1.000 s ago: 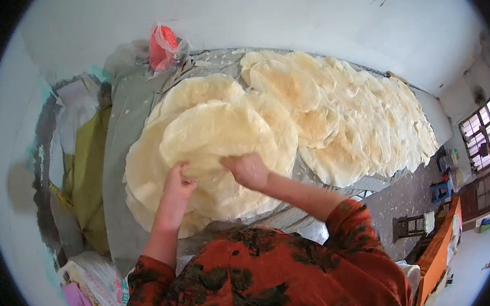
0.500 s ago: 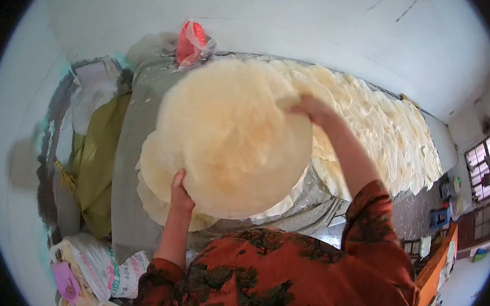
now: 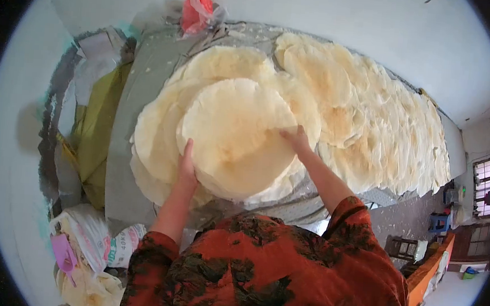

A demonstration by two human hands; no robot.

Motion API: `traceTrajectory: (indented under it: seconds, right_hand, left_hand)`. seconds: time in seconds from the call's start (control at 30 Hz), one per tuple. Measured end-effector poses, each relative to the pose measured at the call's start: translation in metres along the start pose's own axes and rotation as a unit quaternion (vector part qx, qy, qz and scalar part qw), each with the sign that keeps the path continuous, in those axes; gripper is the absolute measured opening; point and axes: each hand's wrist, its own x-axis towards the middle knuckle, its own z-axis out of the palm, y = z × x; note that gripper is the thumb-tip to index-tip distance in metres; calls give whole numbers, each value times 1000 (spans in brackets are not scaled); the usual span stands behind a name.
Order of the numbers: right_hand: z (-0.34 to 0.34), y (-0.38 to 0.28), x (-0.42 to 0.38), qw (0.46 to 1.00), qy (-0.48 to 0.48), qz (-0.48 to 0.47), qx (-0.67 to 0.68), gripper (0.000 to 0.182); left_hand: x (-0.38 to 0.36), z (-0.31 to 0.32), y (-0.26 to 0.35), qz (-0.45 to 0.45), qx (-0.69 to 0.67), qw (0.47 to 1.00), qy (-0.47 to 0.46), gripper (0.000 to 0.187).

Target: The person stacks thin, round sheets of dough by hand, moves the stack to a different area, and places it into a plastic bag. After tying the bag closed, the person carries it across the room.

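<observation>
Between my hands is a stack of large, round, thin flatbreads (image 3: 238,132), pale cream with light brown patches. My left hand (image 3: 187,165) grips its near left edge, the thumb pointing up along the side. At the right edge, my right hand (image 3: 297,141) holds the stack with the thumb over the top and the other fingers hidden. Beneath and behind it, more flatbreads (image 3: 152,138) lie in a loose, overlapping pile on a grey cloth (image 3: 120,167).
Rows of overlapping flatbreads (image 3: 394,129) cover the surface to the right. At the back edge sits a red plastic bag (image 3: 196,12). A white printed sack (image 3: 88,239) and a purple scoop (image 3: 64,254) are at the lower left. A blue stool (image 3: 439,222) stands far right.
The held flatbreads, raised and blurred before, are lower over the pile. My right hand has come down and closer to my body. More of the pile behind shows.
</observation>
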Motion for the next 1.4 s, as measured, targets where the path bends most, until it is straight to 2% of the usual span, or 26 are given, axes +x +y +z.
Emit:
traceTrajectory:
  seconds: [0.03, 0.07, 0.1, 0.13, 0.2, 0.33, 0.43, 0.5, 0.53, 0.6, 0.63, 0.7, 0.73, 0.8, 0.83, 0.87, 0.9, 0.93, 1.0, 1.07, 1.1, 1.17, 1.2, 1.27, 1.3, 1.4]
  right_hand:
    - [-12, -16, -8, 993, -60, 36, 93, 65]
    - [-17, -28, -7, 973, -118, 71, 187, 59]
    - [-23, -14, 18, 913, -239, 160, 288, 56]
    - [-25, -18, 17, 913, -240, 161, 289, 56]
    - [-32, -28, 13, 914, -260, 142, 276, 52]
    - [-35, -48, 6, 944, -191, 77, 260, 45]
    - [-59, -53, 6, 909, -219, 118, 333, 41]
    - [-65, -42, 3, 759, -362, 243, 484, 40]
    - [-56, -37, -9, 755, -371, 258, 475, 39]
    - [-52, -36, -28, 898, -248, 200, 304, 35]
    - [-55, -34, -25, 898, -247, 204, 301, 35]
    - [-53, -35, -10, 925, -256, 45, 276, 36]
    - [-51, -25, -7, 924, -254, 48, 281, 36]
    - [-51, -5, 5, 864, -225, 168, 417, 41]
    - [-53, -4, -1, 830, -257, 184, 460, 44]
    - [-52, -6, -4, 829, -260, 176, 463, 44]
    - [-53, -13, -13, 876, -218, 180, 391, 43]
    - [-54, -18, -22, 914, -173, 186, 315, 43]
    - [-54, -21, -26, 921, -193, 174, 290, 47]
    - [-50, -20, -25, 943, -176, 87, 269, 48]
    - [-50, -21, -24, 943, -170, 90, 271, 48]
    - [-52, -26, -11, 979, -91, 26, 183, 45]
    - [-52, -21, -5, 979, -86, 38, 182, 45]
    - [-53, -13, 1, 929, -103, 96, 342, 46]
    - [-60, -16, -5, 917, -162, 160, 329, 50]
    - [-52, -4, -45, 921, -81, 186, 333, 58]
  left_hand:
    - [-8, 0, 6, -7, -1, 1000, 7, 63]
    - [-21, 4, 21, -38, -45, 998, -39, 61]
    - [-28, 6, 28, -67, -88, 990, -85, 60]
    - [-29, 5, 26, -68, -87, 990, -84, 60]
    - [-30, 6, 20, 15, 29, 997, -73, 58]
    - [-30, 24, 15, 41, 47, 998, 6, 62]
    - [-42, 33, -5, 85, -10, 994, 73, 63]
    - [-41, 34, -21, 87, -60, 988, 115, 65]
    - [-37, 33, -21, 88, -60, 988, 109, 65]
    - [-35, 30, -24, 54, -35, 991, 116, 68]
    - [-36, 30, -29, 49, -37, 991, 118, 68]
    - [-35, 28, -28, 12, -64, 994, 86, 68]
    - [-43, 30, -32, 11, -59, 995, 86, 68]
    - [-56, 40, -39, 89, 28, 996, -14, 57]
    - [-55, 44, -26, 97, 31, 995, -19, 57]
    - [-55, 45, -12, 43, -117, 990, -60, 53]
    - [-56, 44, -2, -16, -261, 960, -97, 52]
    - [-54, 41, 4, -15, -261, 961, -95, 52]
    - [-40, 41, 23, -62, -166, 980, -96, 62]
    - [-34, 45, 39, -54, -111, 986, -113, 61]
    - [-30, 46, 44, -51, -56, 989, -127, 60]
    - [-6, 39, 48, -87, -17, 992, -89, 53]
    - [2, 31, 41, -119, 21, 992, -45, 47]
    - [13, 16, 26, -145, 36, 988, -39, 42]
    - [21, 16, 25, -155, 47, 986, -35, 37]
    - [21, 21, 20, -146, 41, 988, -19, 36]
